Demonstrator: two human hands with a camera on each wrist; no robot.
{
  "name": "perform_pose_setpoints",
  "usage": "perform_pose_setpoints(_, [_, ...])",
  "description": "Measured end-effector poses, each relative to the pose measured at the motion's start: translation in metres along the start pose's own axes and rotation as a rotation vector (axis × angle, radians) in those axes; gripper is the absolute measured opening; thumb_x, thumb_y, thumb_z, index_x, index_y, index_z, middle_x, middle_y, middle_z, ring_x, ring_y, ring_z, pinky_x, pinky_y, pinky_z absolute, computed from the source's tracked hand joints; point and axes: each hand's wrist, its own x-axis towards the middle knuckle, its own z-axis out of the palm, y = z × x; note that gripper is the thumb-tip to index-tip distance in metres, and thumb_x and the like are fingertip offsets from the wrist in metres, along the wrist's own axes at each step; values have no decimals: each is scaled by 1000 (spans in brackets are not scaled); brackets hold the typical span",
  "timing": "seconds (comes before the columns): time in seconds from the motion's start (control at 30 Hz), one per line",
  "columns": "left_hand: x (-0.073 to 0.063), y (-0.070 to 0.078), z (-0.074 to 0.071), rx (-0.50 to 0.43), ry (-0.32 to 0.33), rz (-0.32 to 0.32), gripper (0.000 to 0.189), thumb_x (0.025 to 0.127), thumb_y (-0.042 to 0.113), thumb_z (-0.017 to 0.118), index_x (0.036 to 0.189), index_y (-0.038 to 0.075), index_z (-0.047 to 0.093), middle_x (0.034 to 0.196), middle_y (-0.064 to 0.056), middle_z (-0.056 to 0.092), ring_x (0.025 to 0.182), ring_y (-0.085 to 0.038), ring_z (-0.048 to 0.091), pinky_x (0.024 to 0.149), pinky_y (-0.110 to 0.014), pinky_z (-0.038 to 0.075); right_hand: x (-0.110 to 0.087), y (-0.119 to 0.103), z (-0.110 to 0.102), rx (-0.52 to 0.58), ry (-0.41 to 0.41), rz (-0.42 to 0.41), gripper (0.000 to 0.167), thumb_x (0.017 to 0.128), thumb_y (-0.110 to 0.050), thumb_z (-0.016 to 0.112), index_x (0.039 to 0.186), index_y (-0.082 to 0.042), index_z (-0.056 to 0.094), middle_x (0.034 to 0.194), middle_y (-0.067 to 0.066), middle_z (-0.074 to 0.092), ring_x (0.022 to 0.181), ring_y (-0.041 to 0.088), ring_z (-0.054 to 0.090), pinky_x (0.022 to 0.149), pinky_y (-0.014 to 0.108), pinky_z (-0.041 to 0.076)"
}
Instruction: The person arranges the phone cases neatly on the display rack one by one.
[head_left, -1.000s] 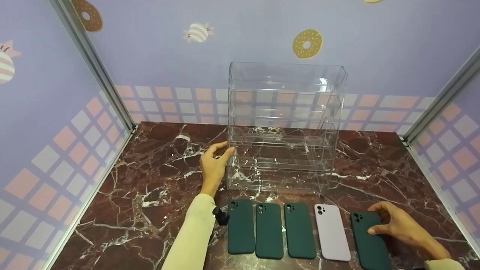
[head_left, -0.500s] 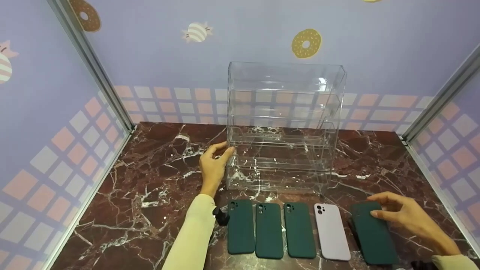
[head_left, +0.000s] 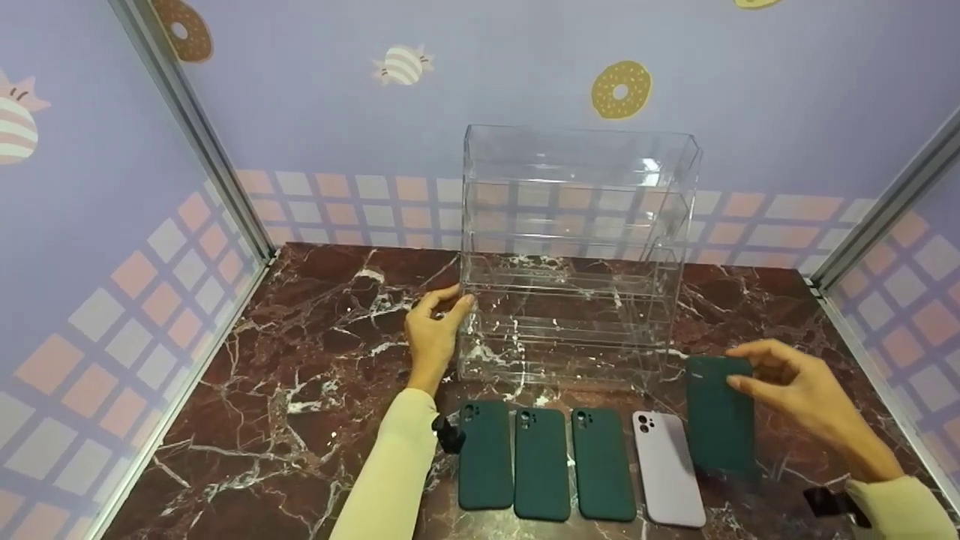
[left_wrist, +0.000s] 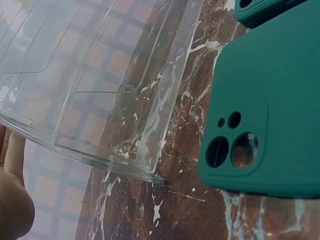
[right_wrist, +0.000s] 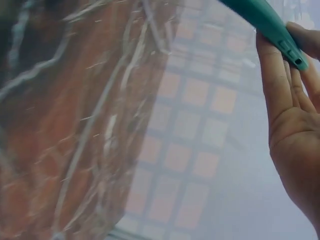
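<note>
A clear acrylic stepped display rack (head_left: 577, 281) stands on the marble table. My left hand (head_left: 433, 334) grips its left side edge between thumb and fingers. My right hand (head_left: 806, 390) pinches a dark green phone case (head_left: 720, 420) by its upper right edge, lifted off the table and blurred by motion. In the right wrist view, thumb and fingers lie on opposite faces of this case (right_wrist: 272, 32), near its side buttons. Three green phone cases (head_left: 486, 457) and a pale lilac phone case (head_left: 670, 469) lie in a row before the rack, camera cutouts facing up.
The reddish-brown marble tabletop (head_left: 300, 435) is bounded by patterned lilac panels (head_left: 337, 112) at the back and sides. Metal corner posts (head_left: 195, 135) rise at the back left and right. In the left wrist view, a green case (left_wrist: 280, 115) lies close to the rack's front foot.
My right hand has lifted the rightmost green phone case off the table and carried it forward and slightly left, towards the rack. My left hand has stayed at the rack's left edge.
</note>
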Motion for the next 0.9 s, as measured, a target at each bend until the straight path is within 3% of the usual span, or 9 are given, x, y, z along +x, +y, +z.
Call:
perform_pose_setpoints(0.17, [-1, 0, 1, -15, -8, 2, 26, 89, 10, 88, 111, -1, 81, 100, -12, 77, 93, -32, 72, 68, -20, 54, 23, -20, 3, 39, 40, -59, 38, 91, 8, 79, 126, 1, 68, 93, 7, 76, 72, 13, 71, 60, 28, 60])
perform_pose_setpoints(0.3, [-1, 0, 1, -30, -26, -7, 28, 90, 10, 87, 113, -4, 79, 99, -12, 77, 95, -37, 72, 68, -20, 53, 44, -37, 1, 51, 60, -101, 39, 90, 11, 78, 127, 3, 68, 95, 5, 76, 71, 13, 70, 59, 25, 58])
perform_pose_setpoints(0.53, [-1, 0, 0, -38, 0, -3, 26, 89, 9, 88, 111, -3, 80, 98, -12, 77, 94, -33, 72, 69, -19, 53, 81, -62, -6, 88, 97, -85, 39, 92, 5, 79, 129, 2, 68, 98, 4, 76, 69, 14, 68, 56, 24, 57])
perform_pose_setpoints(0.77, [0, -1, 1, -24, 4, -7, 23, 89, 9, 88, 110, 1, 82, 100, -9, 78, 91, -19, 71, 71, -20, 53, 113, -85, -16, 127, 160, -82, 38, 94, 1, 79, 131, -2, 69, 101, 2, 75, 77, 14, 68, 67, 19, 57])
perform_pose_setpoints(0.9, [-1, -1, 1, -11, 14, -2, 22, 89, 9, 88, 110, 4, 83, 99, -7, 78, 90, -20, 72, 69, -21, 54, 134, -102, -19, 172, 173, -113, 37, 95, 1, 78, 131, -3, 69, 102, 5, 76, 78, 14, 69, 71, 20, 57])
